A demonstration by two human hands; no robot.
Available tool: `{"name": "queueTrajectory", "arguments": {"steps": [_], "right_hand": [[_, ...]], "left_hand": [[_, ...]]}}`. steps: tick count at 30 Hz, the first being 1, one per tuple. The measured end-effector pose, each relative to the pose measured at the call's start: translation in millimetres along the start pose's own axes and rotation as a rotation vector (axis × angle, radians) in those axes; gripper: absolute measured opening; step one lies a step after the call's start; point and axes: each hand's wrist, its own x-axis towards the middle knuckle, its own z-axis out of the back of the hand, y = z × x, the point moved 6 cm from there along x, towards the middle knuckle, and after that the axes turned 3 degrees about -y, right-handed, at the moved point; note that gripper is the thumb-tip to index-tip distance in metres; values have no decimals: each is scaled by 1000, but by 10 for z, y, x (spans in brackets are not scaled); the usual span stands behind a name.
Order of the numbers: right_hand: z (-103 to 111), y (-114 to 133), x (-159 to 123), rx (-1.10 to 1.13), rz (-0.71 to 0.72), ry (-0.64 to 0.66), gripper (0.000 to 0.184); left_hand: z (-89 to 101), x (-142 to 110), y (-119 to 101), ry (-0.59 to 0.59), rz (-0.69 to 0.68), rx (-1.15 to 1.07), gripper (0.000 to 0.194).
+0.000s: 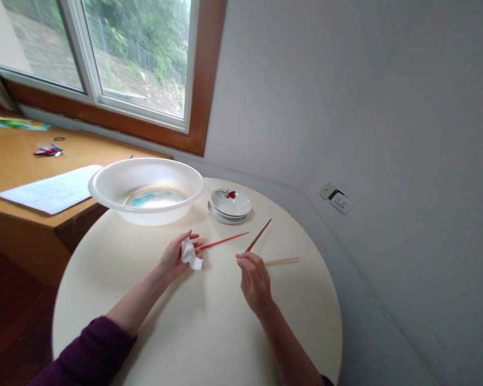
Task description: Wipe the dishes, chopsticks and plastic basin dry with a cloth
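My left hand is over the middle of the round table, with a crumpled white tissue held in its palm and fingers. A red chopstick extends rightward from its fingertips; whether the fingers grip it or it lies on the tabletop, I cannot tell. To the right, my right hand pinches the lower end of a dark brown chopstick, whose thin tip slants up and away. Just beyond that hand, a pair of pale chopsticks lies on the table, their left ends hidden behind it.
A large translucent basin stands at the back left of the cream table. Beside it are stacked small plates, the top one with a red flower. A desk with paper adjoins at left; a wall socket is right.
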Motion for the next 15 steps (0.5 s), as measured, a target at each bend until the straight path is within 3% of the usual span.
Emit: {"name": "queueTrajectory", "arguments": {"steps": [8, 15], "right_hand": [[-20, 249, 44, 92, 44, 52, 29], [-139, 423, 8, 182, 52, 99, 28]], "left_hand": [[17, 1, 45, 50, 91, -107, 17], [30, 39, 126, -8, 68, -60, 27]]}}
